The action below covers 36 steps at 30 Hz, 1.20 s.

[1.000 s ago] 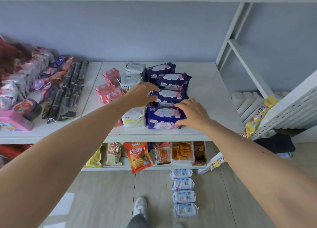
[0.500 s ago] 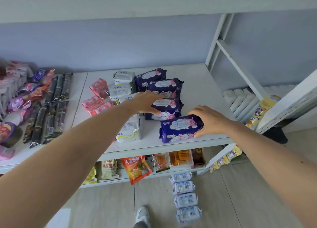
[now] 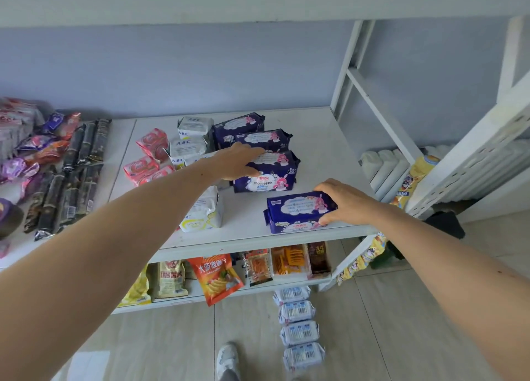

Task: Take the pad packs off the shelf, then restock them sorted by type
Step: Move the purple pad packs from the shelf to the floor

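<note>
The white pad packs (image 3: 189,144) on the shelf (image 3: 329,157) carried the letters "ABC" in pale print, legible on at least three of them. The dark blue pack (image 3: 265,172) under the left hand (image 3: 239,161) showed "100%" and "338" on its white front panel, with "8" near its top corner. The orange snack bag (image 3: 216,276) on the lower shelf bore large white Chinese characters. Print on the other packs was too small to read.

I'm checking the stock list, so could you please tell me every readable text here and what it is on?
"ABC": white pad packs behind the left hand.
"100%" and "338": navy pack under that hand.
Navy pack in the right hand: print blurred.
Pink packs, floor packs: unreadable.
</note>
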Available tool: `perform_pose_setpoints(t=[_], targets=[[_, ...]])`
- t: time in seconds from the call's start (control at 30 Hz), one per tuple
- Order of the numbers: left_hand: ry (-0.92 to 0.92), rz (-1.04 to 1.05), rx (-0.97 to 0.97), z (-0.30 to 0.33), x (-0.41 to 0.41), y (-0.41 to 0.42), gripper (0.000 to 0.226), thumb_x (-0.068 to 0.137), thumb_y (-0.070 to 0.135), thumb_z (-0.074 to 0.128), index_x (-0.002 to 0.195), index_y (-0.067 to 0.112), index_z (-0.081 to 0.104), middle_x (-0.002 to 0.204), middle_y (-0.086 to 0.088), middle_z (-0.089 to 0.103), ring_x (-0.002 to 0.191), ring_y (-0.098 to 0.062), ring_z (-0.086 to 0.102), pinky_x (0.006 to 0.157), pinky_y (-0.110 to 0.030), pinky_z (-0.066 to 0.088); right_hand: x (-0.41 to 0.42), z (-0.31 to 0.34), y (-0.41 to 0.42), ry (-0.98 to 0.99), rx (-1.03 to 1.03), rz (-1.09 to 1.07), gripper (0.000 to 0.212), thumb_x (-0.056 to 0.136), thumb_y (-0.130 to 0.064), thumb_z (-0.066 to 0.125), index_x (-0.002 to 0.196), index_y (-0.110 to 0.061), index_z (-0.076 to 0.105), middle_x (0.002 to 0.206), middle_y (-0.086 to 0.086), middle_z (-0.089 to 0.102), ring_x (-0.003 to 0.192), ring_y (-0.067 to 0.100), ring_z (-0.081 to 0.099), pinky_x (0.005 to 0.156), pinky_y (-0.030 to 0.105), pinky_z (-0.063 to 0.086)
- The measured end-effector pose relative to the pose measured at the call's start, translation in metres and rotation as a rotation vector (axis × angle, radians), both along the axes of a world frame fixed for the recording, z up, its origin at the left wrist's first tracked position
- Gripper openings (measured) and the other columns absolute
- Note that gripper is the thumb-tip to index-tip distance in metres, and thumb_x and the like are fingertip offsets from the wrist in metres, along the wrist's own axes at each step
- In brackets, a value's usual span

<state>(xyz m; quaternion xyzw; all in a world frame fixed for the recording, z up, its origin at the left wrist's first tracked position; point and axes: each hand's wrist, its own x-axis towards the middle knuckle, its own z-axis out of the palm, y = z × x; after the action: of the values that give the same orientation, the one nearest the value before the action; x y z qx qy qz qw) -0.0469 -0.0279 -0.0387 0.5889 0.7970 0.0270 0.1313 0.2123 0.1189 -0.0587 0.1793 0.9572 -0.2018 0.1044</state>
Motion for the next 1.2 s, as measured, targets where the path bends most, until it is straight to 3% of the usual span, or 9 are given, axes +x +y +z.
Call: perform_pose_setpoints(t=[0.2,0.47,0.67,0.77,1.0,1.1,1.2], targets=[[-0.013,0.037,0.09,0.026,0.029,-0.013,0.053,0.092,0.039,0.054,0.136,0.013,0.04,0.121,-0.019,0.051,0.119,-0.035,0.041,0.1,-0.044,0.036,0.021,0.019,0.003,0.054,-0.001,0.023,0.067,0.076,-0.033,0.079,0.129,-0.017,0.042,0.121,0.0,0.042,0.105,0.015,0.049,0.085,0.028,0.045],[-0.143,0.104,0.157,0.036,0.073,-0.059,0.064,0.093,0.039,0.053,0.147,0.019,0.026,0.13,-0.01,0.04,0.115,-0.026,0.045,0.096,-0.033,0.036,0.045,0.032,-0.027,0.142,-0.037,0.052,0.068,0.073,-0.028,0.082,0.131,-0.019,0.046,0.118,0.001,0.043,0.103,0.015,0.048,0.088,0.025,0.041],[-0.136,0.067,0.109,0.033,0.094,-0.105,0.066,0.092,0.048,0.051,0.148,0.023,0.025,0.134,-0.009,0.04,0.118,-0.027,0.046,0.099,-0.043,0.041,0.069,0.03,-0.075,0.136,-0.039,0.021,0.064,0.075,-0.032,0.08,0.129,-0.023,0.047,0.115,-0.003,0.045,0.103,0.014,0.049,0.082,0.026,0.04],[-0.164,0.058,0.104,0.028,0.107,-0.141,0.067,0.092,0.046,0.051,0.149,0.023,0.024,0.139,-0.01,0.037,0.125,-0.027,0.041,0.105,-0.04,0.036,0.078,0.026,-0.111,0.147,-0.056,-0.01,0.065,0.076,-0.031,0.079,0.131,-0.021,0.047,0.112,-0.004,0.046,0.102,0.013,0.05,0.081,0.026,0.04],[-0.228,0.038,0.08,-0.001,0.13,-0.234,0.064,0.091,0.041,0.056,0.146,0.024,0.03,0.123,-0.008,0.043,0.104,-0.019,0.046,0.091,-0.033,0.039,0.094,-0.009,-0.208,0.074,-0.091,-0.021,0.071,0.077,-0.034,0.078,0.137,-0.019,0.042,0.12,-0.007,0.045,0.107,0.009,0.045,0.086,0.028,0.038],[-0.266,0.055,0.064,-0.023,0.138,-0.258,0.064,0.089,0.042,0.059,0.145,0.024,0.032,0.123,-0.008,0.044,0.109,-0.025,0.047,0.095,-0.038,0.041,0.099,-0.036,-0.233,0.049,-0.114,-0.024,0.077,0.075,-0.037,0.078,0.139,-0.018,0.04,0.136,0.001,0.043,0.121,0.017,0.044,0.098,0.032,0.038],[-0.327,0.094,0.05,-0.052,0.145,-0.272,0.065,0.089,0.04,0.06,0.146,0.025,0.032,0.126,-0.006,0.043,0.111,-0.023,0.046,0.094,-0.032,0.039,0.101,-0.064,-0.246,0.033,-0.158,-0.007,0.072,0.077,-0.033,0.078,0.137,-0.019,0.041,0.14,0.001,0.039,0.126,0.018,0.041,0.1,0.031,0.035]])
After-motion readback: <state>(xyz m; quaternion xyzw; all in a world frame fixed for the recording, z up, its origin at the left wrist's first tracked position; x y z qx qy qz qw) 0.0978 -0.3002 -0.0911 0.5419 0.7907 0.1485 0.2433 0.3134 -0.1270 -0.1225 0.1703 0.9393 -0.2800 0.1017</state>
